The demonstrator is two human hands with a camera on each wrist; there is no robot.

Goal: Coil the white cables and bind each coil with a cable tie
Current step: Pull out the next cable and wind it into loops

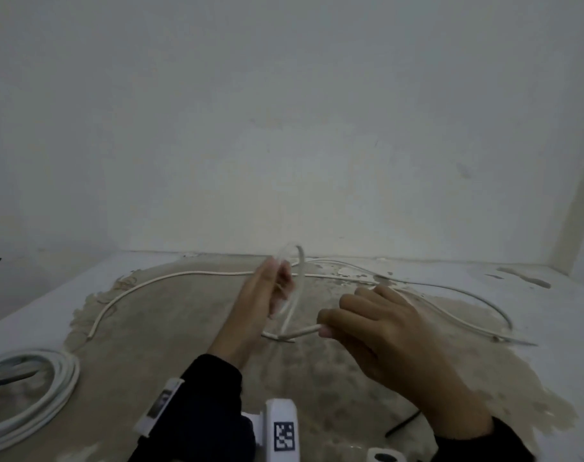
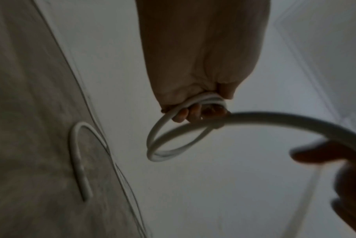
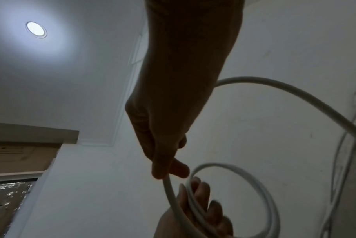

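My left hand (image 1: 278, 288) is raised above the floor and grips a small coil of white cable (image 1: 295, 295) of a couple of turns; in the left wrist view its fingers (image 2: 193, 112) curl round the coil (image 2: 165, 153). My right hand (image 1: 324, 325) pinches the free run of the same cable just right of the coil; thumb and forefinger (image 3: 171, 170) close on the cable (image 3: 173, 196). Behind the right hand, the cable's cut end (image 3: 307, 104) arcs to the right. A second white cable (image 1: 170, 278) lies loose on the floor. A black cable tie (image 1: 404, 425) lies near my right wrist.
A larger coil of white cable (image 1: 43, 385) lies on the floor at the left with a black strip across it. A thin grey wire (image 1: 467, 295) loops over the floor at the right. The white wall (image 1: 284, 161) stands just behind the cables.
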